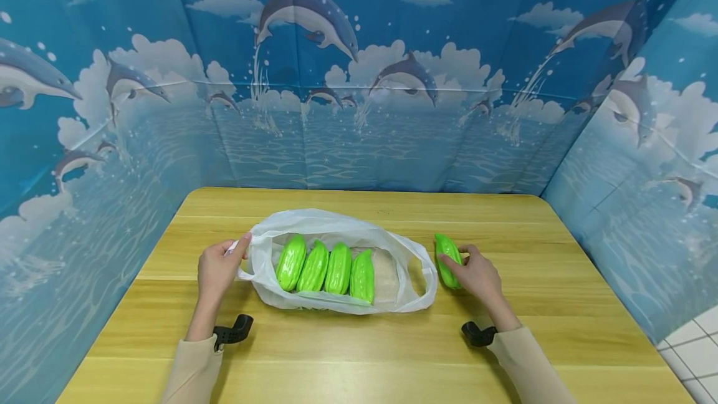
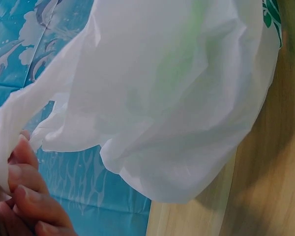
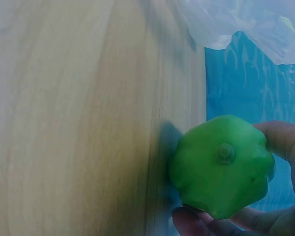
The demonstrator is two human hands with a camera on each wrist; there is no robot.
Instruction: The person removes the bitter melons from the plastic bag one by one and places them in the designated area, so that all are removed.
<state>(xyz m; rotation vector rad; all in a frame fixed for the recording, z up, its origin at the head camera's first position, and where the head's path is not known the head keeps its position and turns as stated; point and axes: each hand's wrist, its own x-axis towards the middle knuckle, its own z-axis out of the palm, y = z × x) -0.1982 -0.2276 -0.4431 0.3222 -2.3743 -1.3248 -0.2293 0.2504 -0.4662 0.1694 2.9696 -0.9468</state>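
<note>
A white plastic bag lies with its mouth spread wide in the head view. Several glossy green bitter melons lie side by side inside it. At the bag's left end, my left hand grips one handle; in the left wrist view its fingers curl round the twisted plastic. To the right of the bag, my right hand holds another bitter melon between thumb and fingers. The right wrist view shows this bitter melon end-on, ribbed and with a small stem nub, close to the tabletop.
The wooden table carries the bag. Its right handle loop reaches toward the held bitter melon. A blue dolphin-print curtain hangs behind the table and along both sides. Black wrist cameras are worn on both wrists.
</note>
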